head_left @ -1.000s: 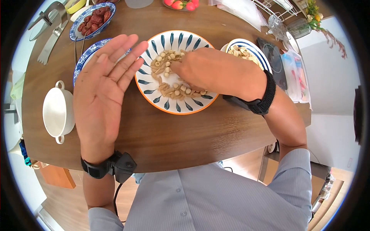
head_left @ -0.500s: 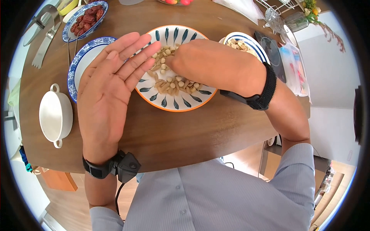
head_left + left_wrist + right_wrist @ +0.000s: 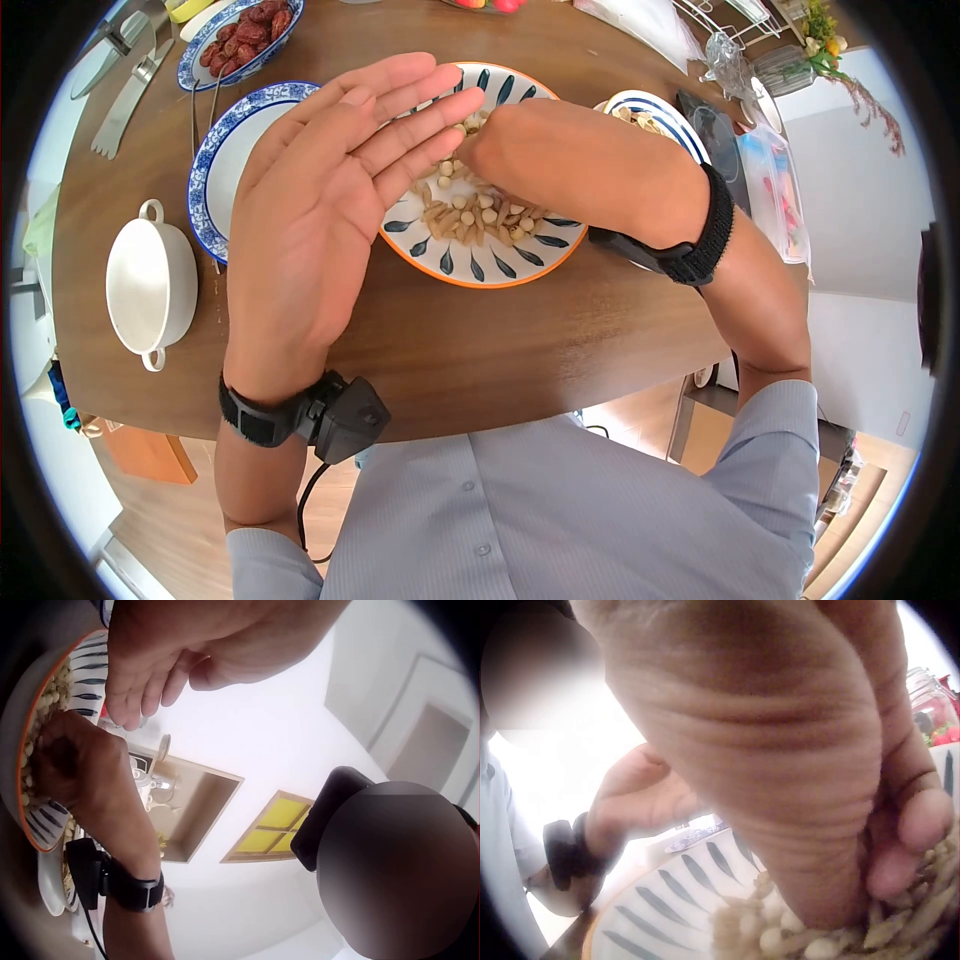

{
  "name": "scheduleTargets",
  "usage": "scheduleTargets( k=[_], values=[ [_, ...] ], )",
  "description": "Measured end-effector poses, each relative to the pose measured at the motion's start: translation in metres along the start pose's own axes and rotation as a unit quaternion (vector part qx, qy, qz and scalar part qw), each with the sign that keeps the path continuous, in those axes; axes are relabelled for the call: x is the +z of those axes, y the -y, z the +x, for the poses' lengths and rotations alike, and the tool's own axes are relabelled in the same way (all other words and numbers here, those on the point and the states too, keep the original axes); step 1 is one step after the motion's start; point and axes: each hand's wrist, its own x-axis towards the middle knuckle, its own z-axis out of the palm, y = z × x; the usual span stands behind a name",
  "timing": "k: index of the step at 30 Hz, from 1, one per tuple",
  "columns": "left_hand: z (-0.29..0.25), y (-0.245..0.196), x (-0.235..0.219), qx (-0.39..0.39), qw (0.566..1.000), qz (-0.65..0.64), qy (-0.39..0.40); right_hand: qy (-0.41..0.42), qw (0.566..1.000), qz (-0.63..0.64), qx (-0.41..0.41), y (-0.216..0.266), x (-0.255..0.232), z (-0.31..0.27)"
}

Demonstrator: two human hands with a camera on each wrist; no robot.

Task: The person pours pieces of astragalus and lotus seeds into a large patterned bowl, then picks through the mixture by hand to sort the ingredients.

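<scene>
A white plate with an orange rim and dark leaf marks holds pale round pieces and brownish strips. My right hand is down in the plate, its curled fingertips among the pieces in the right wrist view; whether they pinch any is hidden. My left hand, palm up with straight fingers, hangs over the plate's left side and holds nothing.
Left stand a white two-handled bowl, a blue-rimmed plate and a dish of dark red dried fruit. A striped bowl of pale slices is right of the main plate. A glass vase stands back right.
My left hand has moved right, its fingers now further over the plate. The right hand stays low in the plate with small shifts. The head view has shifted slightly.
</scene>
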Motion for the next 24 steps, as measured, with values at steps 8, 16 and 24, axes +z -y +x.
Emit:
scheduleTargets(
  k=[8,16,24],
  values=[
    [0.008,0.007,-0.004,-0.005,1.000,-0.001,-0.011,-0.008,1.000,-0.020,0.021,-0.006,-0.005,0.004],
    [0.003,0.025,0.006,-0.133,0.957,-0.257,0.027,-0.095,0.958,0.232,0.138,0.006,-0.072,0.021],
    [0.006,0.034,-0.002,-0.145,0.942,-0.301,0.047,-0.098,0.973,0.204,0.056,0.003,-0.062,0.030]
  ],
)
